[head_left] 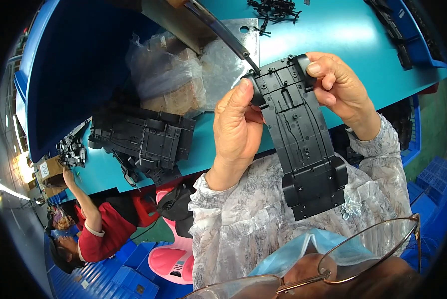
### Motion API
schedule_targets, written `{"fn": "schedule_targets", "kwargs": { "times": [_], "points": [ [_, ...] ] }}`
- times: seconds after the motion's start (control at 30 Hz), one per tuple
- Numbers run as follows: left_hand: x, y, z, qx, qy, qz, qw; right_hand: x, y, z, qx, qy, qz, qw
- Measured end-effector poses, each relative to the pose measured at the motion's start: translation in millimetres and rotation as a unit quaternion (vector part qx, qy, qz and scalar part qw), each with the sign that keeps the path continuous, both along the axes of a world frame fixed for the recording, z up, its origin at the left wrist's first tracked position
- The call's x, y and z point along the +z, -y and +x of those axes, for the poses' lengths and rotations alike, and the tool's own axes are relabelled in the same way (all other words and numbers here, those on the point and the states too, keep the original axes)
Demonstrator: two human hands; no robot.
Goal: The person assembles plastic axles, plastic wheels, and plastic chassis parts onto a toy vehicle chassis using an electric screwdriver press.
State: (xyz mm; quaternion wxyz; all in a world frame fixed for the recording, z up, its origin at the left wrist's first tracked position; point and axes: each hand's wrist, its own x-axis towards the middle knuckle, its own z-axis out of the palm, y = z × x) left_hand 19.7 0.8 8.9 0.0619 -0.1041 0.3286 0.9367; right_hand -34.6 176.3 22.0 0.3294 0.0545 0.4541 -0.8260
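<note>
Black chassis plate (296,130), one, long and moulded, apparently plastic; located right of centre in the frame, held up in front of the person's patterned smock (238,214), tilted, its narrower end toward the top and its other end toward the lower part of the frame. Features: ribs, small raised posts, a central slot, rounded wheel arches (301,67) at the corners. Left hand (238,119): closed on the upper left arch, thumb on the near face, fingers mostly hidden behind. Right hand (335,82): pinching the upper right arch between thumb and curled fingers. Handling, as judged: light for its length, stiff along its span with perhaps slight flex, smooth enough to slide under a loose grip; the thin posts look the likeliest to snap. Recommended hold: the thick arches or long side edges, a hand to each side, thumbs clear of the posts; the far end, unsupported by either hand, may dip. Adjacent: metal rod (221,34), dark tip at the upper left corner of the plate, contact not determinable. Also listed: similar black mouldings (149,134), piled on the tabletop (333,30) at left of centre; small black parts (276,11), loose heap, top of the frame.
</note>
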Motion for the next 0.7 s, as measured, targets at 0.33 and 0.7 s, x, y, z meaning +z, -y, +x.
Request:
{"fn": "schedule_targets", "kwargs": {
  "times": [0.33,0.7],
  "points": [
    [-1.2,2.6,-1.5,0.007,0.018,-0.052,0.998,-9.7,-0.7,1.0,-0.012,0.023,-0.026,0.999],
    [-9.3,3.1,-1.5,-0.01,-0.02,-0.112,0.993,-17.8,0.3,-5.5,0.005,-0.01,-0.033,0.999]
  ]
}}
